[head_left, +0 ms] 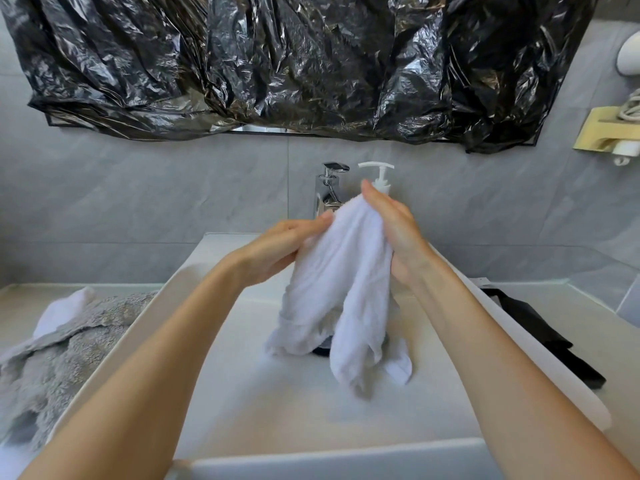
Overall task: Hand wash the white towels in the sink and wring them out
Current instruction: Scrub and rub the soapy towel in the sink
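A white towel (341, 282) hangs bunched above the white sink (221, 375), its lower ends trailing onto the basin floor. My left hand (277, 252) holds the towel's left side, fingers on top and thumb underneath. My right hand (394, 233) lies against the towel's right side with its fingers straight and pointing up towards the top of the cloth. A dark drain opening (323, 349) shows under the hanging ends. The chrome faucet (329, 188) stands right behind the towel.
A white pump bottle (380, 176) stands beside the faucet. A grey fluffy towel (69, 351) with a white cloth (62, 311) on it lies on the left counter. A black object (540, 336) lies on the right counter. Black plastic sheeting (277, 64) covers the mirror.
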The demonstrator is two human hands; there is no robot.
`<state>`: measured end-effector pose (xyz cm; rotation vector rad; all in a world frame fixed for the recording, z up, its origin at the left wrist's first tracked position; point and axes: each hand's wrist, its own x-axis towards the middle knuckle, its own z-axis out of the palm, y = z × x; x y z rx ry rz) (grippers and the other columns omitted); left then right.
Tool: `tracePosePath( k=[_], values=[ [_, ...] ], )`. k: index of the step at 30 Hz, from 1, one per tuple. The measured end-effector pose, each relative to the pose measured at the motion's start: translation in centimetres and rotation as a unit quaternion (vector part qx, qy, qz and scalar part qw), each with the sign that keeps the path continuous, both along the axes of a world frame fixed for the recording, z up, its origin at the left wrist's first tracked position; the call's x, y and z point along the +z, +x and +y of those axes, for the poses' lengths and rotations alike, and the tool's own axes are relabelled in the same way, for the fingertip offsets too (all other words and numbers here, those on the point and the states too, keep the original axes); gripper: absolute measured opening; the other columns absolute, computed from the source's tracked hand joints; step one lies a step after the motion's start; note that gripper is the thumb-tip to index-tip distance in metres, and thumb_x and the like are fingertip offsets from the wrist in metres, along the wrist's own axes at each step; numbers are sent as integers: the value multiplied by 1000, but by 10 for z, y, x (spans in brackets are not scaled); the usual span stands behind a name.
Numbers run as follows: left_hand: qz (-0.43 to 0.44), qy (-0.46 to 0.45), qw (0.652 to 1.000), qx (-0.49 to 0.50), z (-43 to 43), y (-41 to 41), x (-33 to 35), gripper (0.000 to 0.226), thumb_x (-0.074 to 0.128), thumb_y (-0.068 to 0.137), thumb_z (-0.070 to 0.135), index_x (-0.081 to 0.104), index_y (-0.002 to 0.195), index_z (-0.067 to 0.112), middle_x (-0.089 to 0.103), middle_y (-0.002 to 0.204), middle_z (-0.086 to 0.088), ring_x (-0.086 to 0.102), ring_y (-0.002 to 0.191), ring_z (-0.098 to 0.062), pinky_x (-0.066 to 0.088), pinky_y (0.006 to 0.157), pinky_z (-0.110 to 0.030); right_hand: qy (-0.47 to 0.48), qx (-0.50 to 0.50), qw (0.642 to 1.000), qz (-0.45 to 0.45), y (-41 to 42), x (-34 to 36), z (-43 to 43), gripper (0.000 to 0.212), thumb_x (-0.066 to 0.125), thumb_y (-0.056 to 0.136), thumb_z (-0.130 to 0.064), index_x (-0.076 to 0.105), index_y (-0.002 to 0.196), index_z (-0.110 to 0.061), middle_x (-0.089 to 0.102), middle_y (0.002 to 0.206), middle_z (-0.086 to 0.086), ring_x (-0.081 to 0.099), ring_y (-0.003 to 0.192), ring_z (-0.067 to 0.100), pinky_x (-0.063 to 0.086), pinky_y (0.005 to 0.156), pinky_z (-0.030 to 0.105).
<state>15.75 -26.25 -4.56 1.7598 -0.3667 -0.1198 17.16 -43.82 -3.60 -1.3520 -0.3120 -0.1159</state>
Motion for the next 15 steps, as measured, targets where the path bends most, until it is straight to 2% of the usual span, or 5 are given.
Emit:
tracePosePath(
  k=[3,6,9,11,15],
  values=[
    [25,79,994,-72,-9,-1,-13,53,41,86,62,67,111,23,72,96,12,62,87,-3,42,87,-25,65,-11,996,54,3,9,-17,77,73,71,-61,59,122,-5,67,116,15,66,106,24,52,96,39],
    [83,83,987,-111,-9,2,-28,59,47,88,65,57,129,23,67,121,13,61,110,-3,41,100,-22,94,23,990,101,6,9,-33,101,70,55,-78,60,122,-3,67,115,16,65,109,29,51,95,42],
    [97,27,994,-45,-1,2,-23,58,58,84,59,63,123,15,70,120,2,65,110,-11,47,94,-24,125,52,985,102,5,5,-37,83,63,64,-79,60,111,-11,61,111,14,61,108,28,49,92,38],
    [92,-74,993,30,5,0,-11,53,61,81,52,68,113,10,73,111,-6,68,103,-19,55,84,-25,130,88,983,98,3,5,-36,73,59,74,-74,61,114,-12,60,115,15,60,113,30,46,97,38],
    [67,-175,976,109,9,-1,9,52,65,84,52,70,111,8,74,107,-12,71,99,-26,56,84,-34,111,69,987,89,-5,9,-30,42,58,83,-53,63,97,-13,65,86,10,63,84,26,47,73,32]
  ],
)
